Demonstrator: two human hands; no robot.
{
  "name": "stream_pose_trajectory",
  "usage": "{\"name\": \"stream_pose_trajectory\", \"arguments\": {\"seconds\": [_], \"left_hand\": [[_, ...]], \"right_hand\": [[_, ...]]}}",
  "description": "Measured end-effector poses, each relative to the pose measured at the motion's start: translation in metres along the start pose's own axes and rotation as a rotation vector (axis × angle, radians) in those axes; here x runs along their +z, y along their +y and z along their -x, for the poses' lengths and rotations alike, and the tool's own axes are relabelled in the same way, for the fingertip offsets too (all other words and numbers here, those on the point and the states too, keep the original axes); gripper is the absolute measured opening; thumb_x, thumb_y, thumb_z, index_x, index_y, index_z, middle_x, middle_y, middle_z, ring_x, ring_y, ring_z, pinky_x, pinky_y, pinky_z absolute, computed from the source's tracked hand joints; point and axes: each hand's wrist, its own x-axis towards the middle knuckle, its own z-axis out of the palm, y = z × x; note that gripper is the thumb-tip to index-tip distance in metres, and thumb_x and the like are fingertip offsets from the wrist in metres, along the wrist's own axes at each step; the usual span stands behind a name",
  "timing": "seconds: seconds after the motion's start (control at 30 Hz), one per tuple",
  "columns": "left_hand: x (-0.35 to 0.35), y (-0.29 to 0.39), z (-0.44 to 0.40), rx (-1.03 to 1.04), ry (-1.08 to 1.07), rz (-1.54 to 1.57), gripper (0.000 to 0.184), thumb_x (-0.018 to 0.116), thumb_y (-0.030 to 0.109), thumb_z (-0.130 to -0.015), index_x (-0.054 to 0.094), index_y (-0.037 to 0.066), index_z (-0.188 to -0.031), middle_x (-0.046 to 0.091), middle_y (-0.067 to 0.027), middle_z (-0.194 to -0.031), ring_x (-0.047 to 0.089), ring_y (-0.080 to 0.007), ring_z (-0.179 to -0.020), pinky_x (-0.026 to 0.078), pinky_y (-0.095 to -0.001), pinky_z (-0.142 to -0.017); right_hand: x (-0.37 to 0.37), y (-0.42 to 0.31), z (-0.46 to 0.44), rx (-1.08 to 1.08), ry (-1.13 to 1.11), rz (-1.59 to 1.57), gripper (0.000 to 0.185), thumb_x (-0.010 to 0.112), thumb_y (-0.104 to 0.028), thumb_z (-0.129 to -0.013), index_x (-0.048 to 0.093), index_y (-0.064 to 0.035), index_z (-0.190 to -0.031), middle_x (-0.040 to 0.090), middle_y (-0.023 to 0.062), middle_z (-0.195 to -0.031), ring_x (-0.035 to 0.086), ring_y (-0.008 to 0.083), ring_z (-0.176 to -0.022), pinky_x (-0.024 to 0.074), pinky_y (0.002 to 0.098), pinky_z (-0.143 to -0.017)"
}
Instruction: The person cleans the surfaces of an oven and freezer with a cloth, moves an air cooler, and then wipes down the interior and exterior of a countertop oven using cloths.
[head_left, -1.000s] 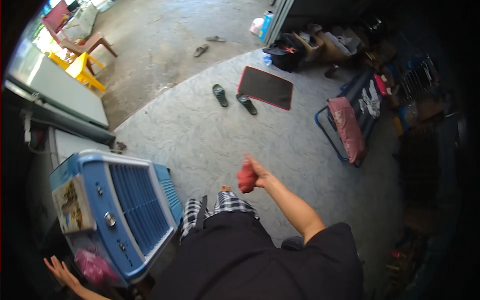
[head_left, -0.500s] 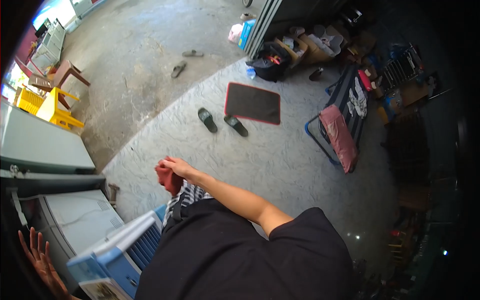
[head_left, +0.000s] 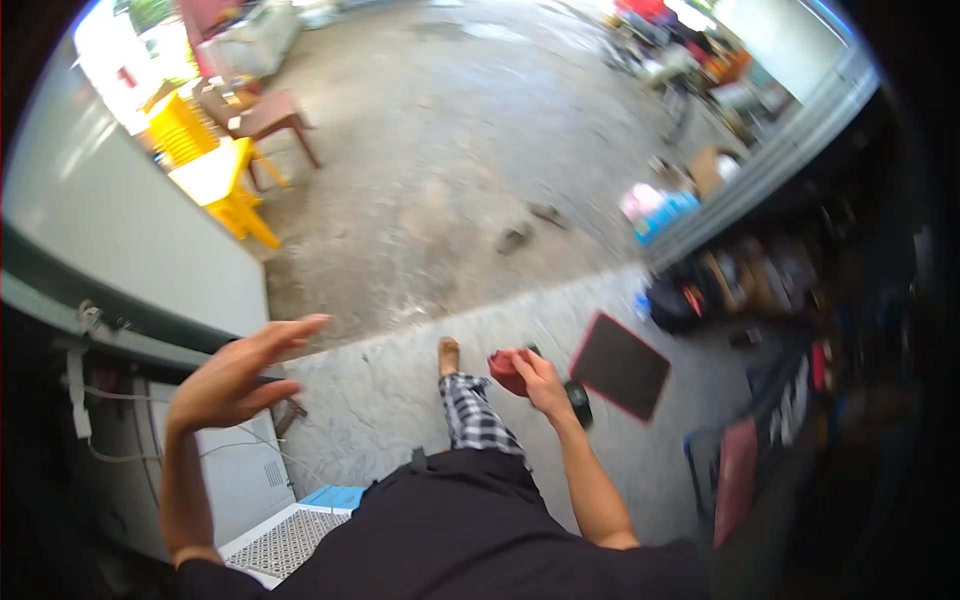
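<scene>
A crumpled red cloth (head_left: pixel 508 373) is gripped in my right hand (head_left: pixel 540 384), out in front of my body above the pale floor. My left hand (head_left: pixel 235 378) is raised at the left with its fingers stretched out and nothing in it, near the metal door frame and the white cabinet (head_left: pixel 235 465). Beyond my right hand lie the dark slippers (head_left: pixel 578 404), partly hidden by it, and a black mat with a red edge (head_left: pixel 620 366). My bare foot (head_left: pixel 449 356) is on the floor.
Yellow stools (head_left: pixel 215 185) and a brown chair (head_left: pixel 270 118) stand at the upper left. The blue and white cooler (head_left: pixel 285 540) is at the lower left. Bags and boxes (head_left: pixel 680 298) line the right. A folding bed with a pink cushion (head_left: pixel 736 475) stands lower right.
The view has swung toward the doorway. My left hand has risen from the lower left edge to beside the door frame. My right hand, still holding the cloth, has moved rightward in view.
</scene>
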Motion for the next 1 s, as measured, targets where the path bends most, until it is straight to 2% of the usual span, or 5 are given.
{"name": "stream_pose_trajectory", "arguments": {"seconds": [0.3,0.43,0.47,0.6,1.0], "left_hand": [[-0.005,-0.134,-0.214,0.125,0.309,0.091,0.086,0.069,0.017,-0.083,0.022,0.018,-0.154,0.037,-0.0170,-0.148,0.038,-0.0342,-0.136,0.037,-0.0454,-0.108],[-0.044,-0.174,-0.247,-0.115,0.337,0.594,0.064,0.071,0.016,-0.082,0.046,0.013,-0.140,0.062,-0.0167,-0.122,0.062,-0.0313,-0.112,0.047,-0.0378,-0.097],[-0.047,-0.185,-0.252,-0.016,0.543,0.620,0.044,0.072,0.013,-0.085,0.057,0.007,-0.126,0.070,-0.0120,-0.105,0.067,-0.0204,-0.097,0.051,-0.0317,-0.088],[-0.081,-0.241,-0.264,-0.245,0.572,1.030,0.026,0.068,0.004,-0.088,0.060,0.000,-0.113,0.067,-0.0009,-0.088,0.060,-0.0046,-0.068,0.047,-0.0211,-0.058],[-0.258,-0.437,-0.444,-0.196,0.706,1.524,0.036,0.065,0.009,-0.087,0.054,0.001,-0.121,0.064,-0.0089,-0.110,0.064,-0.0148,-0.095,0.054,-0.0289,-0.085]], "right_hand": [[0.070,-0.187,-0.214,-0.363,-0.556,0.081,0.033,0.049,-0.019,-0.101,0.057,-0.0048,-0.130,0.068,0.0170,-0.109,0.066,0.0254,-0.104,0.0487,0.0340,-0.090],[0.092,-0.242,-0.305,-0.451,-0.723,0.159,0.031,0.051,-0.021,-0.101,0.059,-0.0054,-0.127,0.066,0.0160,-0.110,0.064,0.0242,-0.102,0.0481,0.0331,-0.089],[0.098,-0.250,-0.327,-0.349,-0.779,0.060,0.030,0.049,-0.021,-0.103,0.059,-0.0039,-0.126,0.065,0.0131,-0.112,0.062,0.0191,-0.103,0.0475,0.0308,-0.091],[0.127,-0.284,-0.403,-0.238,-0.836,-0.252,0.032,0.045,-0.019,-0.105,0.057,0.0001,-0.127,0.066,0.0075,-0.114,0.059,0.0127,-0.106,0.0463,0.0279,-0.094],[0.202,-0.321,-0.692,-0.336,-0.504,0.045,0.035,0.045,-0.026,-0.104,0.057,0.0005,-0.125,0.065,0.0078,-0.114,0.058,0.0159,-0.108,0.0443,0.0299,-0.094]]}}
